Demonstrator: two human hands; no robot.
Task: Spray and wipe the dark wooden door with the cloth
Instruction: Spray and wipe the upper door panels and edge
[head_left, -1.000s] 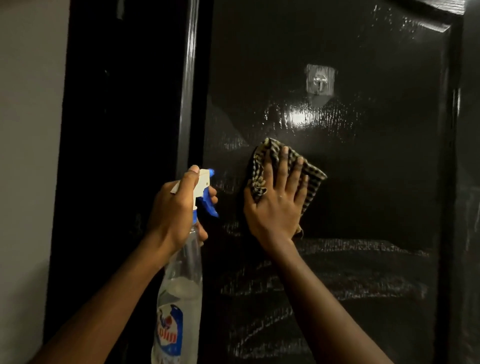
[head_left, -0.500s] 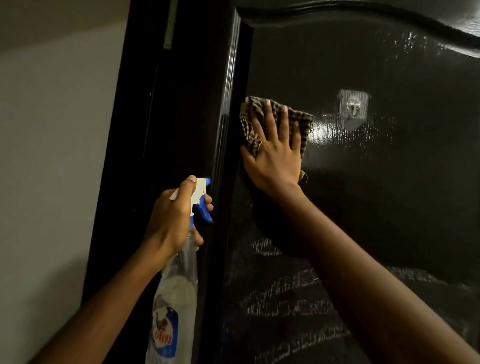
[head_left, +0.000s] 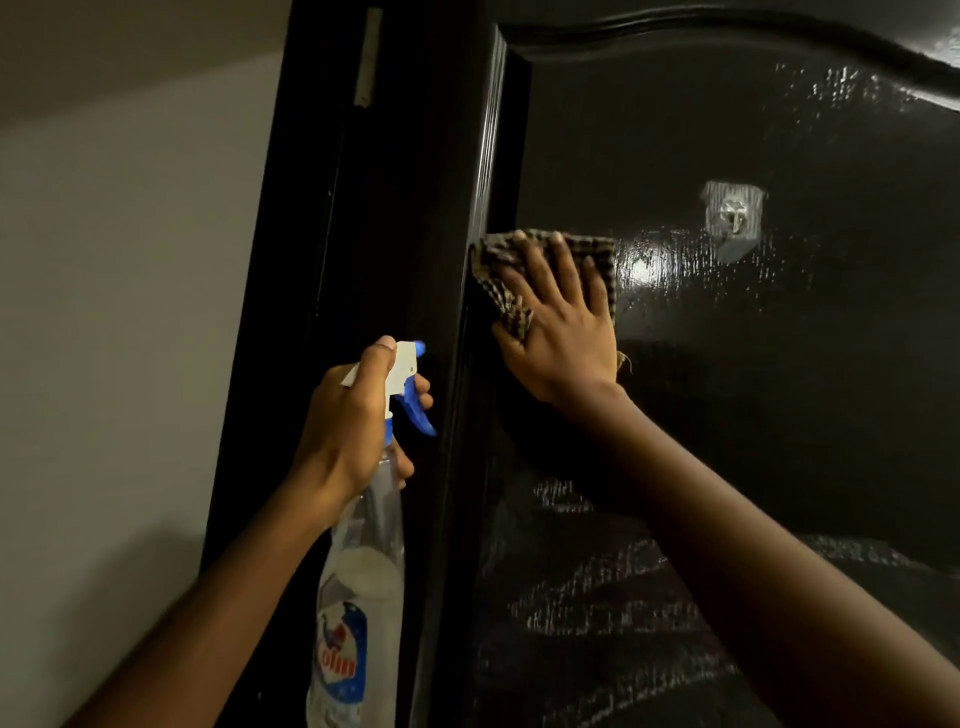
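The dark wooden door (head_left: 753, 395) fills the right of the view, glossy with wet streaks low down. My right hand (head_left: 563, 332) lies flat with straight fingers on a checked brown cloth (head_left: 498, 270), pressing it against the panel's upper left corner beside the raised moulding. My left hand (head_left: 353, 421) grips the neck of a clear spray bottle (head_left: 363, 582) with a white and blue trigger head, held upright in front of the door's left edge, its nozzle toward the door.
A clear stick-on hook (head_left: 733, 215) sits on the panel right of the cloth. The black door frame (head_left: 311, 260) runs up the middle, with a pale wall (head_left: 119, 312) to its left.
My right hand has slid the cloth up and left from the panel's middle to its left edge. The view has shifted left and up. The bottle hand has hardly moved.
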